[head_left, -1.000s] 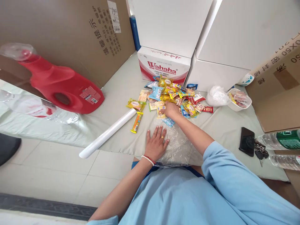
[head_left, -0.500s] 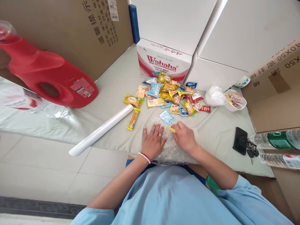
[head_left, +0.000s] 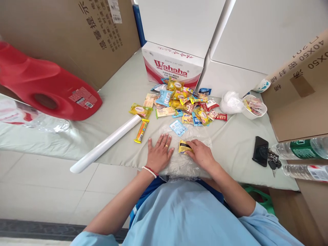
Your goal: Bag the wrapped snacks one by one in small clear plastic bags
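Observation:
My left hand [head_left: 160, 153] lies flat with fingers spread on the left part of a clear plastic sheet or bag [head_left: 176, 168]. Between the fingers and thumb of my right hand [head_left: 202, 153] is a small yellow snack packet [head_left: 184, 147] with a dark band, held low over the plastic. Just beyond it, a light blue snack packet [head_left: 178, 128] rests at the far edge of the plastic. Farther back, several wrapped snacks [head_left: 179, 99] form a heap. A yellow-orange snack stick [head_left: 141, 131] lies apart, left of my hands.
Left of the snacks lies a white roll [head_left: 105, 143], near a red jug [head_left: 51, 89]. A Wahaba-style printed carton [head_left: 174, 65] stands behind the heap. To the right are a white plastic bag [head_left: 232, 101], a white tub [head_left: 256, 111], a phone [head_left: 260, 151], keys [head_left: 274, 160] and bottles [head_left: 302, 150].
The yellow packet in my right hand has turned so that its printed face shows, and it sits a little lower. My left hand stays flat on the plastic. The whole view has shifted slightly.

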